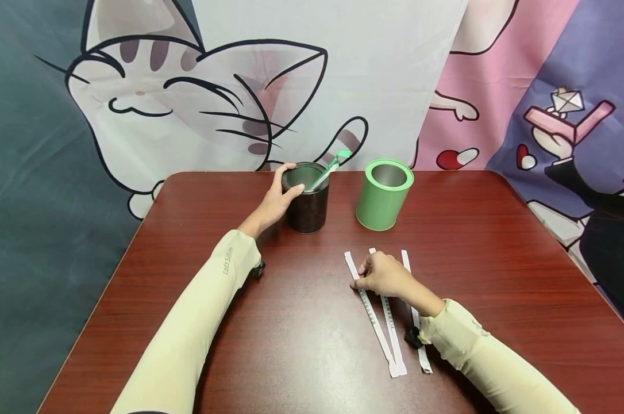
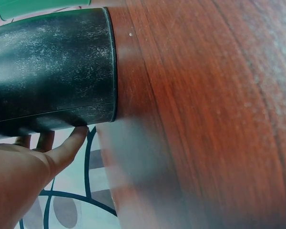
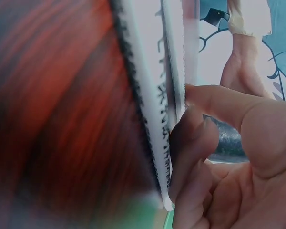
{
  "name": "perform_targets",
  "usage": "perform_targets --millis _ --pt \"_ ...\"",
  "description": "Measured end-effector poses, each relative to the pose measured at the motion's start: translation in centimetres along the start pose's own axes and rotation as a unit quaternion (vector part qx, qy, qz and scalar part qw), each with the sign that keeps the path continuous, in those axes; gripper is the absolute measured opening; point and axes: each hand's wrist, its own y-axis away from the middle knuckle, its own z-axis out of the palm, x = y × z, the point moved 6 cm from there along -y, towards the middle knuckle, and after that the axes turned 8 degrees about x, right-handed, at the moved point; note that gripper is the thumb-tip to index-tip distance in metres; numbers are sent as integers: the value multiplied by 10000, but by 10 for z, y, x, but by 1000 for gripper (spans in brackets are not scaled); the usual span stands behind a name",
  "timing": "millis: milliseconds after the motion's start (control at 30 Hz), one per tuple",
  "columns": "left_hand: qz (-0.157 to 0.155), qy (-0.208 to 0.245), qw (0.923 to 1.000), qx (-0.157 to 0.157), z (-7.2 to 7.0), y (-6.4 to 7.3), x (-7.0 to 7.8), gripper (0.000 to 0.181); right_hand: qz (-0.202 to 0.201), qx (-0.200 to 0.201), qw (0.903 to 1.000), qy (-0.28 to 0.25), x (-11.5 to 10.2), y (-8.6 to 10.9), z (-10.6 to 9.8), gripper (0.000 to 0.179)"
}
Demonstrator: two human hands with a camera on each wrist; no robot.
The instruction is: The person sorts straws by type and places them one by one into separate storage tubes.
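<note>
My left hand (image 1: 274, 200) grips the black can (image 1: 307, 214) at its rim, thumb on the near side and fingers over the far edge. The left wrist view shows the thumb against the can's dark, scuffed wall (image 2: 52, 67). A green stick (image 1: 330, 165) and a white one lean out of the can to the right. On the table, my right hand (image 1: 386, 275) pinches the leftmost of three long, slim white paper packets (image 1: 376, 330) between thumb and fingers. Dark print runs along the packet (image 3: 155, 90) in the right wrist view. The middle packet (image 1: 393, 339) passes under this hand.
A green can (image 1: 383, 201), with its mouth up, stands to the right of the black one. The third packet (image 1: 424, 362) lies partly beneath the right wrist. All stand or lie on a reddish-brown wooden table (image 1: 498, 230), with a cartoon cloth (image 1: 374, 57) hanging behind it.
</note>
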Motion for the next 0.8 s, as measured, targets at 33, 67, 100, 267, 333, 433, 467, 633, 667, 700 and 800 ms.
perform_targets --millis 33,67,100,267,333,433,467,633,667,700,800 --pt "2 -9 10000 3 0 0 0 58 12 -11 10000 45 0 0 0 24" --pt "3 -22 10000 6 0 0 1 58 29 -24 10000 82 0 0 -1 24" --pt "-4 -48 10000 1 0 0 0 58 32 -33 9999 140 0 0 -1 23" --pt "-57 -87 9999 -22 0 0 -1 59 -102 46 9988 484 0 0 -2 22" --pt "-70 -95 9999 -1 -1 1 -1 59 -196 75 9980 594 0 0 -2 21" --pt "-66 -114 9999 38 -1 1 -2 59 -304 12 9985 463 0 0 -1 20" --pt "-62 -99 9999 36 -1 1 -3 59 -336 -15 9988 358 -1 0 -1 19" --pt "-41 -50 10000 26 0 -2 -7 58 -461 -124 9987 -180 -2 1 -2 18" --pt "-46 -49 10000 13 0 -2 -7 58 -475 -141 9984 -263 -3 1 -2 18" --pt "-41 -50 10000 6 0 -2 -6 58 -491 -154 9982 -313 -3 0 -3 18" --pt "-68 -45 10000 -45 -1 0 -1 58 -596 -166 9973 -403 -3 0 -4 17"
